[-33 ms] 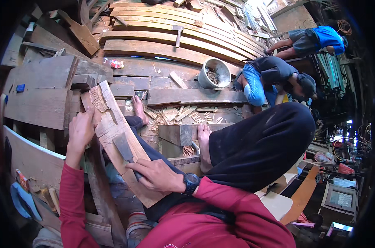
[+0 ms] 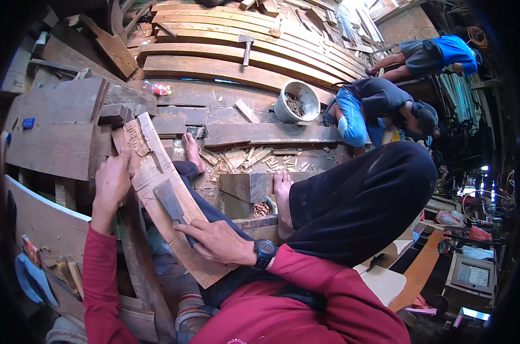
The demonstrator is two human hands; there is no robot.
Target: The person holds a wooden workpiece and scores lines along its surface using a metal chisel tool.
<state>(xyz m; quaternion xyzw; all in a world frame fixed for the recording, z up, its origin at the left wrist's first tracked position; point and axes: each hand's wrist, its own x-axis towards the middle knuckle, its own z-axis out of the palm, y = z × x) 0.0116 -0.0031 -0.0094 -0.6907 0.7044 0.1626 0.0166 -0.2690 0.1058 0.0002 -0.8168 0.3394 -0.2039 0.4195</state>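
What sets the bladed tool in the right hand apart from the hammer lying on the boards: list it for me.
The bladed tool is held in the right hand; the hammer lies untouched.
The bladed tool has a long, flat blade; the hammer, a short head set across its handle.

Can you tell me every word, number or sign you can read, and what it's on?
None can be read clearly.
Black round wristwatch: its face is too small.
Dark red long-sleeved shirt: white print, too small and cut off.
Crumpled red-and-white packet: any print is too blurred.
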